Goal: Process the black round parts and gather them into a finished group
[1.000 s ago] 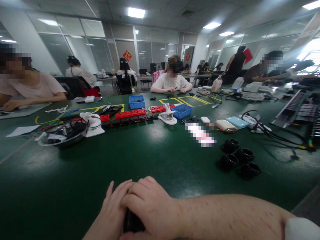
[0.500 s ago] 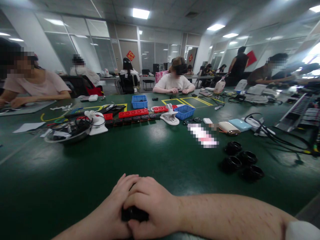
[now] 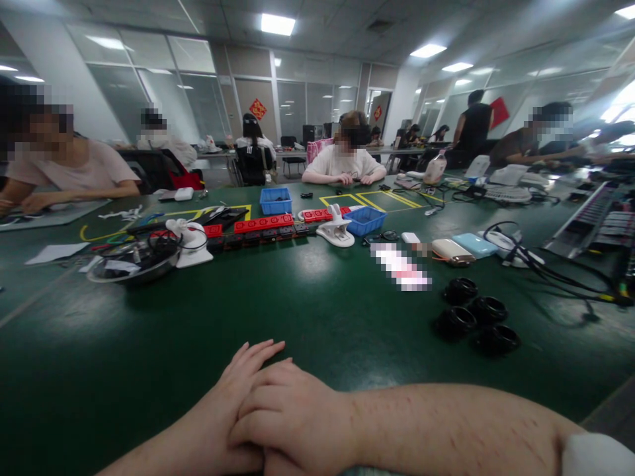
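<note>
My left hand (image 3: 253,370) lies low over the table with its fingers stretched out to the right. Across it rests my right hand (image 3: 302,416), its fingers curled over and touching the left. Whatever is between or under the hands is hidden; no black object shows there now. The left thumb cannot be seen. Ahead and to the right stand several black round, hollow-topped parts (image 3: 457,320), grouped close together, apart from both hands.
Across the green table (image 3: 278,297) runs a row of red and black blocks (image 3: 262,223). Near it are a metal bowl (image 3: 133,276), a white clip-on device (image 3: 336,233) and blue bins (image 3: 367,221). Cables and a power bank (image 3: 451,250) lie right. Another person (image 3: 347,164) sits opposite.
The black object that showed between my hands is now out of sight. My right hand has shifted slightly left and its fingers curl over my left hand, whose fingers reach further out.
</note>
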`<state>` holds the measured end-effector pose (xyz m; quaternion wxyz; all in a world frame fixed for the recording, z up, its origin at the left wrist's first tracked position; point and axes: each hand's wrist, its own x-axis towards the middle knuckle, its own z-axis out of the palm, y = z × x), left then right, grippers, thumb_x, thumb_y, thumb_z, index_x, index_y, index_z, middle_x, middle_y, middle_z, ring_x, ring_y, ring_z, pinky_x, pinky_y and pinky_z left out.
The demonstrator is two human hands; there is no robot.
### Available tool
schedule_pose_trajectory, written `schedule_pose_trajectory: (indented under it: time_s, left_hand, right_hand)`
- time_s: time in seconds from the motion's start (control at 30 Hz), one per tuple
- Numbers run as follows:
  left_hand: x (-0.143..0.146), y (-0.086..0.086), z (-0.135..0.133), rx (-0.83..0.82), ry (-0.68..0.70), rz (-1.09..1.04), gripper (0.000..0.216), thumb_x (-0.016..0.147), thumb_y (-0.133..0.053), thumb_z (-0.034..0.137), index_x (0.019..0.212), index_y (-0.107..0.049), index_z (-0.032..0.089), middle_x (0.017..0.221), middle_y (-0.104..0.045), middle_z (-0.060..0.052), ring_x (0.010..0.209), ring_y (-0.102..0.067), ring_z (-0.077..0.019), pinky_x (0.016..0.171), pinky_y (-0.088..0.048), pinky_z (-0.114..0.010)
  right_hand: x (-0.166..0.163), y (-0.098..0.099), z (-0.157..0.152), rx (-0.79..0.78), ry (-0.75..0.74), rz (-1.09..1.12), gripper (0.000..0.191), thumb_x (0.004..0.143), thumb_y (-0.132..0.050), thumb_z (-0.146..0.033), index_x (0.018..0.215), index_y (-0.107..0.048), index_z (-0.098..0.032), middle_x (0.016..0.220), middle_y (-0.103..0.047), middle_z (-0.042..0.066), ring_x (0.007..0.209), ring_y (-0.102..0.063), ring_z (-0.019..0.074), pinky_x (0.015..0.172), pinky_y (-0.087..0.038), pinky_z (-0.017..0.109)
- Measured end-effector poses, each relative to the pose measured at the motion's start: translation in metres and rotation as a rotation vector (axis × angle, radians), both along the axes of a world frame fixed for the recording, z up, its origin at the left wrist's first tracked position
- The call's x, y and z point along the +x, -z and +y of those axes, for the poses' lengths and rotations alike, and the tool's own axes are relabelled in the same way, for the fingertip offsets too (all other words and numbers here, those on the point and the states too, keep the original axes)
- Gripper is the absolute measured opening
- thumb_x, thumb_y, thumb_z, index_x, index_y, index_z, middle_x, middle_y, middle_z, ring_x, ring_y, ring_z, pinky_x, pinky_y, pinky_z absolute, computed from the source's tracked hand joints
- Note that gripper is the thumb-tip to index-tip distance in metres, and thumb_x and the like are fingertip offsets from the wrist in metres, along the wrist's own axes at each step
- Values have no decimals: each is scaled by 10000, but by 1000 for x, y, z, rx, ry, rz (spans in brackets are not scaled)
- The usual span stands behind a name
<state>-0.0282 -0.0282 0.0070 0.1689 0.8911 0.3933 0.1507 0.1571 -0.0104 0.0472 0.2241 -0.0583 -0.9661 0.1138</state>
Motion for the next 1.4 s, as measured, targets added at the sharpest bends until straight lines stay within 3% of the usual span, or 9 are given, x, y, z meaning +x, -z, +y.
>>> schedule_pose_trajectory:
  time_s: [0.13, 0.3, 0.43, 0.6, 0.73, 1.03, 1.2, 1.33, 1.4]
  left_hand:
    - [3, 1, -1, 44, -100, -51, 882, 568, -727, 379, 1337, -323, 226, 1346, -399, -112, 1218, -371, -354, 1034, -239, -564]
    - [10, -18, -1, 118, -118, -18, 566, 575, -719, 443, 1080, -557, 245, 1114, -533, -58, 1084, -470, -320, 1039, -181, -588]
    - [14, -26, 0, 97, -90, -31, 460, 610, -688, 402, 1026, -580, 238, 999, -547, -41, 974, -517, -268, 1028, -238, -546]
    - [13, -26, -1, 94, -22, -63, 597, 584, -677, 267, 1159, -515, 262, 1120, -520, -63, 1082, -457, -305, 1019, -273, -517]
    - [10, -26, 3, -17, 39, -68, 752, 556, -666, 188, 1268, -434, 260, 1267, -441, -74, 1194, -365, -341, 1010, -297, -512]
    - [8, -32, 3, -170, 101, -37, 814, 571, -571, 96, 1330, -351, 290, 1384, -368, -27, 1283, -288, -293, 1056, -244, -491]
    - [8, -29, 1, -112, 118, 13, 924, 555, -679, 241, 1375, -254, 257, 1410, -340, -57, 1282, -293, -323, 1075, -125, -551]
    - [8, -13, -3, 54, -3, 24, 1019, 534, -713, 572, 1365, -247, 210, 1387, -356, -134, 1258, -307, -380, 1045, -129, -609]
    - [10, -4, -8, 139, -64, -6, 1025, 519, -702, 620, 1339, -257, 196, 1344, -389, -158, 1230, -333, -398, 1022, -175, -624]
  right_hand:
    - [2, 1, 0, -28, 78, 194, 346, 717, -541, -345, 980, -583, -124, 967, -632, 49, 956, -509, 165, 946, -337, 304]
    - [2, 3, -3, -113, 199, 278, 479, 674, -599, -496, 985, -570, -133, 906, -628, 54, 862, -539, 170, 779, -403, 298]
    - [2, 4, -3, -138, 237, 222, 351, 736, -566, -409, 971, -569, -149, 913, -622, 59, 857, -540, 177, 739, -412, 294]
    - [2, 7, 0, -127, 150, 284, 258, 755, -484, -301, 944, -555, -140, 893, -608, 65, 876, -528, 160, 804, -428, 280]
    - [1, 7, 0, -137, 93, 324, 260, 762, -415, -281, 951, -526, -141, 862, -593, 67, 876, -523, 156, 872, -421, 298]
    - [0, 0, 0, -101, -43, 388, 345, 648, -372, -178, 940, -543, -111, 881, -606, 69, 888, -536, 136, 904, -404, 245]
    - [1, 0, -1, -118, -18, 390, 351, 689, -386, -280, 965, -537, -127, 901, -617, 66, 928, -526, 161, 934, -369, 315]
    - [2, 4, -2, -153, 175, 364, 412, 735, -461, -462, 986, -531, -143, 928, -607, 72, 904, -518, 188, 844, -395, 341]
    - [1, 6, -3, -164, 254, 298, 439, 711, -532, -493, 980, -528, -147, 918, -604, 70, 862, -524, 190, 776, -409, 330]
